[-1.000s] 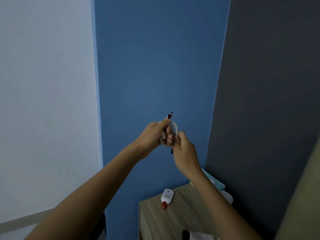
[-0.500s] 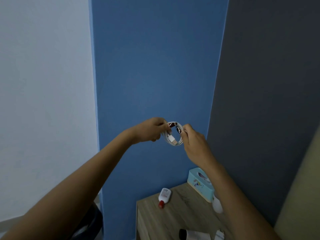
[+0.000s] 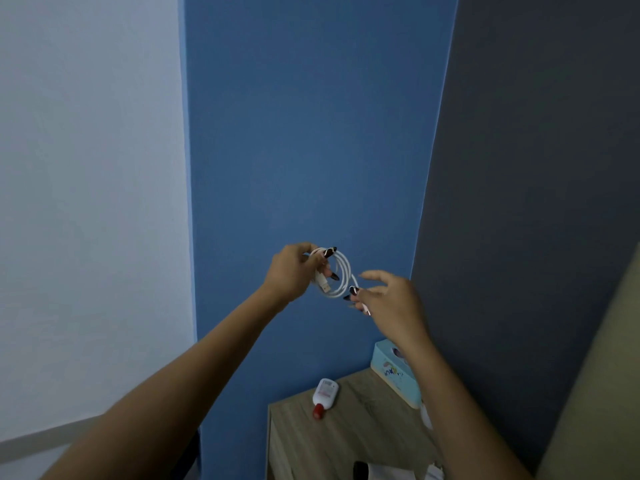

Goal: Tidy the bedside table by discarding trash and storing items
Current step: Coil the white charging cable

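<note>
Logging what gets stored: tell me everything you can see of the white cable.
The white cable is thin, smooth and plastic-looking, wound into a small round coil of several loops and held in the air before the blue wall. The left hand grips the coil's left side, where a metal-tipped USB plug points down. The cable's other end trails from the coil's lower right and appears pinched by the right hand.

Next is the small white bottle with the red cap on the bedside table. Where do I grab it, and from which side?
I'd grip the white bottle across its wide body, not the narrow red cap. It lies flat on the bedside table with bare wood on both sides, so come from above, fingers on its two long edges.
</note>
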Available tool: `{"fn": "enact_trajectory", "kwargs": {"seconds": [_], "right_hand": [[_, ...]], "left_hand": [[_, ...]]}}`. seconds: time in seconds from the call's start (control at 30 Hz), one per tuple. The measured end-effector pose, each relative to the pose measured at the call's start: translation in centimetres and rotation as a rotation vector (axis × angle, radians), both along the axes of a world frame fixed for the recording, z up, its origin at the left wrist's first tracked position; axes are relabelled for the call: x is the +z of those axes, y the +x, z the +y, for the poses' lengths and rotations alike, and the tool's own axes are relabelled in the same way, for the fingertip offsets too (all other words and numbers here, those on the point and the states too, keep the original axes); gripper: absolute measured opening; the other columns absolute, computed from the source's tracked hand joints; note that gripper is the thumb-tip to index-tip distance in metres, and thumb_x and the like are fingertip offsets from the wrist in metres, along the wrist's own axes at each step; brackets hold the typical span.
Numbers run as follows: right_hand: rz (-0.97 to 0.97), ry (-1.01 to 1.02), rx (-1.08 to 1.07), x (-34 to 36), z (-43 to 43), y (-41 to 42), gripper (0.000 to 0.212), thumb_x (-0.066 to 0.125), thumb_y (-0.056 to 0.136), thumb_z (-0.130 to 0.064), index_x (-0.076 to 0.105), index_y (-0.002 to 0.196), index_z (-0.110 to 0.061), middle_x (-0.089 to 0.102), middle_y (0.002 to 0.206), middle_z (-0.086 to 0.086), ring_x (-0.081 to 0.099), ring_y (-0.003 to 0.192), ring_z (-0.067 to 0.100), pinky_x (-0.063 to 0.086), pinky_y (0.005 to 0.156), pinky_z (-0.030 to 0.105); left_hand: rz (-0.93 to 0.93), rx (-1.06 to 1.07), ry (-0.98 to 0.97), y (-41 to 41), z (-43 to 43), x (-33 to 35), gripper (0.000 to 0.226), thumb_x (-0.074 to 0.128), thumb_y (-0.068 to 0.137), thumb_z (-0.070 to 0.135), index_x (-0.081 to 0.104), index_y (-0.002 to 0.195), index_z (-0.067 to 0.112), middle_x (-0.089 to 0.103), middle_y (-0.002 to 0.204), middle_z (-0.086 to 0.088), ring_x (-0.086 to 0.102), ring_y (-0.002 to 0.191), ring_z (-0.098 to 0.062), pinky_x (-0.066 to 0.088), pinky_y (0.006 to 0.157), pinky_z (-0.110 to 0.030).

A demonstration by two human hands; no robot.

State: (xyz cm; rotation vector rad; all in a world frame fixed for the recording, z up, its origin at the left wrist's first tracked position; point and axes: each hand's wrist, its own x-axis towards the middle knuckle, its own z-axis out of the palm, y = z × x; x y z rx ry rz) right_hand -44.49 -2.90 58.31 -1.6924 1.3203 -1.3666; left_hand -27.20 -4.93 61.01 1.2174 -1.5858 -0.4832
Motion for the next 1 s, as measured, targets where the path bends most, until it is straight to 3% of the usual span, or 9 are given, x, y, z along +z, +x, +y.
{"fn": "enact_trajectory", "kwargs": {"seconds": [0.1,0.2,0.3,0.4,0.53,0.7,0.83,1.0], "right_hand": [[-0.098,0.128,0.048,0.7,0.2,0.0,0.039,0.075,0.079,-0.016,0.062,0.116,-0.017,0.076,0.085,0.006,0.068,0.063,0.013,0.055,0.061,0.024],[-0.292,0.316,0.278,1.3,0.5,-0.1,0.057,0.078,0.075,-0.009,0.056,0.127,-0.011,0.075,0.096,0.014,0.070,0.073,0.016,0.058,0.073,0.028],[-0.404,0.446,0.540,1.5,0.7,-0.4,0.049,0.067,0.084,-0.003,0.049,0.130,-0.005,0.072,0.105,0.020,0.072,0.093,0.027,0.059,0.084,0.034],[-0.426,0.492,0.641,1.6,0.7,-0.4,0.040,0.058,0.091,-0.003,0.047,0.129,-0.007,0.070,0.108,0.024,0.070,0.099,0.031,0.060,0.079,0.034],[-0.453,0.440,0.551,1.1,0.2,-0.2,0.032,0.059,0.090,-0.008,0.055,0.122,-0.009,0.075,0.093,0.016,0.074,0.081,0.020,0.059,0.060,0.022],[-0.651,0.338,0.435,0.5,-0.8,-0.6,0.030,0.058,0.092,-0.007,0.058,0.122,-0.012,0.075,0.087,0.012,0.072,0.070,0.014,0.058,0.058,0.022],[-0.436,0.290,0.259,-0.1,-0.9,-0.7,0.024,0.060,0.092,-0.010,0.066,0.115,-0.014,0.075,0.086,0.011,0.067,0.065,0.013,0.060,0.063,0.026],[-0.232,0.107,0.172,-0.7,0.7,1.4,0.019,0.061,0.090,-0.017,0.055,0.107,-0.024,0.071,0.068,0.009,0.061,0.057,0.017,0.056,0.058,0.030]], "left_hand": [[-0.050,0.042,-0.063,-0.2,0.2,0.0,0.023,0.049,0.097,0.020,0.062,0.080,0.011,0.071,0.071,0.001,0.051,0.042,0.006,0.035,0.042,-0.007],[-0.080,0.034,-0.060,0.1,0.4,0.1,0.024,0.048,0.097,0.022,0.063,0.084,0.008,0.070,0.069,0.000,0.048,0.041,0.001,0.031,0.040,-0.009],[-0.085,-0.010,-0.035,0.2,0.4,-0.1,0.024,0.049,0.097,0.026,0.061,0.082,0.013,0.066,0.065,0.003,0.052,0.052,-0.009,0.035,0.045,-0.013],[-0.078,-0.033,-0.012,0.2,0.5,-0.1,0.024,0.048,0.097,0.029,0.060,0.080,0.016,0.064,0.063,0.004,0.051,0.054,-0.012,0.037,0.048,-0.019],[-0.005,-0.074,0.061,0.2,0.7,0.1,0.026,0.045,0.099,0.031,0.058,0.082,0.016,0.064,0.063,0.005,0.045,0.050,-0.010,0.034,0.048,-0.020],[0.161,-0.163,0.238,0.2,0.9,0.3,0.027,0.035,0.102,0.024,0.048,0.079,0.016,0.055,0.066,-0.001,0.038,0.051,-0.010,0.030,0.051,-0.022],[0.376,-0.119,0.328,0.2,0.9,0.5,0.024,0.033,0.101,0.021,0.047,0.082,0.015,0.049,0.068,-0.002,0.035,0.057,-0.014,0.028,0.053,-0.025],[0.290,0.074,0.176,-0.5,0.3,-0.6,0.032,0.027,0.102,0.024,0.045,0.078,0.014,0.052,0.068,-0.002,0.042,0.054,-0.013,0.035,0.047,-0.022]]}}
